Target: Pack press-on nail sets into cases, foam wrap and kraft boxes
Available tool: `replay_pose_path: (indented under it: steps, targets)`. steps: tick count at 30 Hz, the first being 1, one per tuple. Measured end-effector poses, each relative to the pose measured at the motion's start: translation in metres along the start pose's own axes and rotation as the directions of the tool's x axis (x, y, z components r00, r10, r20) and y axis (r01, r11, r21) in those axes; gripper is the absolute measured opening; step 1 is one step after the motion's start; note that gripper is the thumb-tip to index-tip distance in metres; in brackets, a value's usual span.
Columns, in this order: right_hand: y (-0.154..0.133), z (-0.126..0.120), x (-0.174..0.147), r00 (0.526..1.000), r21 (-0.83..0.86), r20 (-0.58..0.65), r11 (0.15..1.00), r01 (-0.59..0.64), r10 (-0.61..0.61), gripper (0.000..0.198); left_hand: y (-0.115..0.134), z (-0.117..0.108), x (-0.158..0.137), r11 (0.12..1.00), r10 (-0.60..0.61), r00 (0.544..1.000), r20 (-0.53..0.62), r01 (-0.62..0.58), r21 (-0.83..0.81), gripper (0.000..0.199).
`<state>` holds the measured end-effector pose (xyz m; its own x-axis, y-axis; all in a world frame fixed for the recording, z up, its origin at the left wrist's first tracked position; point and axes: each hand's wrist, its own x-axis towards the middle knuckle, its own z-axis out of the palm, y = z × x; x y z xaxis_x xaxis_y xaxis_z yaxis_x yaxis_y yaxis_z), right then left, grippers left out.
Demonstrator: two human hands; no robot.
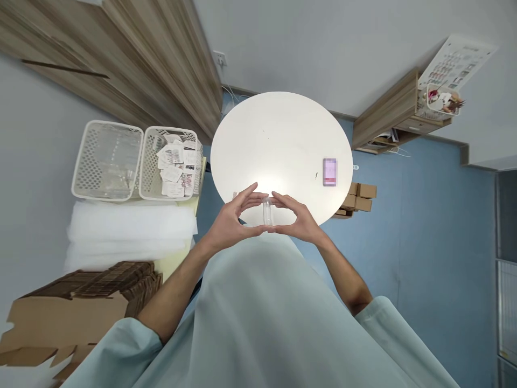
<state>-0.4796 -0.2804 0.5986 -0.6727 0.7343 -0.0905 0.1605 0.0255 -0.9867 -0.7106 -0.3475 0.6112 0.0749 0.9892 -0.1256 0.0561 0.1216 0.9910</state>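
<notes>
Between my two hands, at the near edge of the round white table [278,134], stands a small clear container [267,212], like a transparent plastic tube or box; its exact kind is too small to tell. My left hand [240,213] grips its left side, thumb at the near end and fingers at the far end. From the right, my right hand [294,215] holds it the same way, thumb near and fingertips far. Farther right on the table lies a flat pink and purple item [330,172], its face blurred.
At left are a white basket of clear packaging [81,161], a white basket of printed cards [145,178], white foam sheeting [129,222] and flattened cardboard boxes [68,323]. Small brown boxes [363,198] sit right of the table. A wooden shelf [390,110] stands at the back right.
</notes>
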Motion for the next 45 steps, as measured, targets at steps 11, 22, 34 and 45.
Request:
replay_pose_path:
  steps: [11, 22, 34, 45]
  targets:
    - [-0.002, -0.02, -0.024, 0.999, -0.021, -0.033, 0.999, 0.035, -0.035, 0.091, 0.009, 0.027, 0.006, 0.999, 0.042, 0.999, -0.017, -0.042, -0.014, 0.103]
    - [-0.016, -0.03, -0.037, 1.0, 0.085, 0.0, 0.996, 0.021, -0.021, 0.094, 0.02, 0.016, 0.004, 0.993, 0.045, 0.994, 0.096, -0.034, -0.114, 0.105]
    - [-0.034, -0.006, -0.026, 0.968, -0.111, -0.245, 0.993, 0.026, -0.053, 0.045, -0.001, -0.017, -0.009, 0.968, -0.034, 0.999, -0.038, 0.024, -0.248, 0.101]
    - [-0.017, 0.033, 0.006, 0.874, -0.376, -0.454, 0.927, -0.011, -0.174, 0.039, -0.028, -0.053, -0.024, 0.977, -0.083, 0.996, 0.012, 0.084, -0.198, 0.105]
